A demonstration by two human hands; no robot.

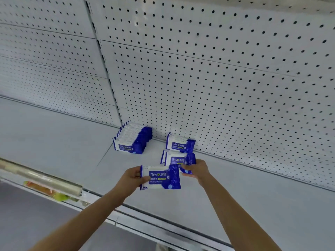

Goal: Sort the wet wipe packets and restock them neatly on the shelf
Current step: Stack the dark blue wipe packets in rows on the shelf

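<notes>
White pegboard (217,73) is rising behind everything, well beyond the fingers, and the grey shelf (54,138) is running beneath both hands. Beyond the fingertips and to the left, a row (133,139) of blue-and-white packets is standing on edge against the back panel. Straight beyond the right fingers, a pair (180,144) of packets is leaning upright near the back, and a second small group (178,159) is standing just in front of it.

A single packet (160,176) is hanging above the shelf between the two hands, label facing the camera. Left hand (131,177) is gripping its left edge, thumb curled over the front. Right hand (196,170) is pinching at the right end (whether it is pinching this packet, the group behind it, or both, I cannot tell).

Placing it well probably means keeping the label forward, lowering the bottom edge flat first, and sliding it flush against its neighbours before letting go.
</notes>
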